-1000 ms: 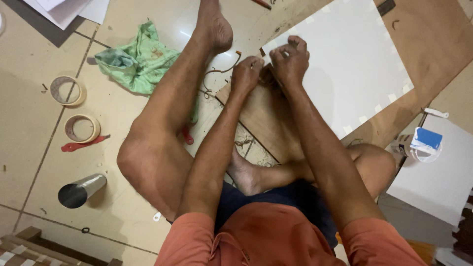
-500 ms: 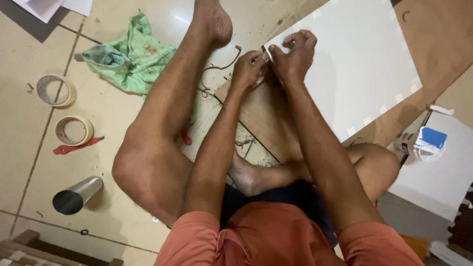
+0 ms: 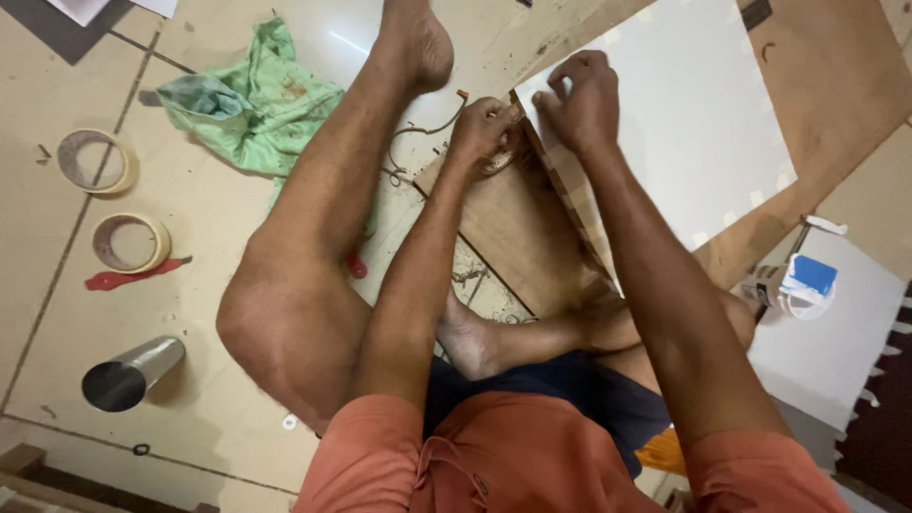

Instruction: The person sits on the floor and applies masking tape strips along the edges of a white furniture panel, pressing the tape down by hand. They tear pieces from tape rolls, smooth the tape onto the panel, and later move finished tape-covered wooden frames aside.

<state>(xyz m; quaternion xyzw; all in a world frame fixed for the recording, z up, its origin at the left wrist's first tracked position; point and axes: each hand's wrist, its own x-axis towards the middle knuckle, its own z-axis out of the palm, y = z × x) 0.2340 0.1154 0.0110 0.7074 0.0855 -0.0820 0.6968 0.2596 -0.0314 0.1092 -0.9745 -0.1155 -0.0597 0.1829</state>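
Observation:
I sit on the floor with one leg stretched out. My left hand (image 3: 483, 128) is closed at the far corner of a brown board (image 3: 518, 233), pinching a thin curl of peeled strip there. My right hand (image 3: 581, 100) grips the same corner where the board's edge meets a large white sheet (image 3: 693, 123). Curly brown strips (image 3: 418, 142) lie on the floor beside my left hand.
A green rag (image 3: 252, 104) lies far left. Two tape rolls (image 3: 95, 160) (image 3: 131, 242), a red-handled tool (image 3: 128, 278) and a metal cup (image 3: 131, 373) lie on the tiles at left. A white box (image 3: 836, 332) with a small blue-topped container (image 3: 798, 283) stands at right.
The view has drifted slightly. Both hands stay at the board's far corner, working the strip a little.

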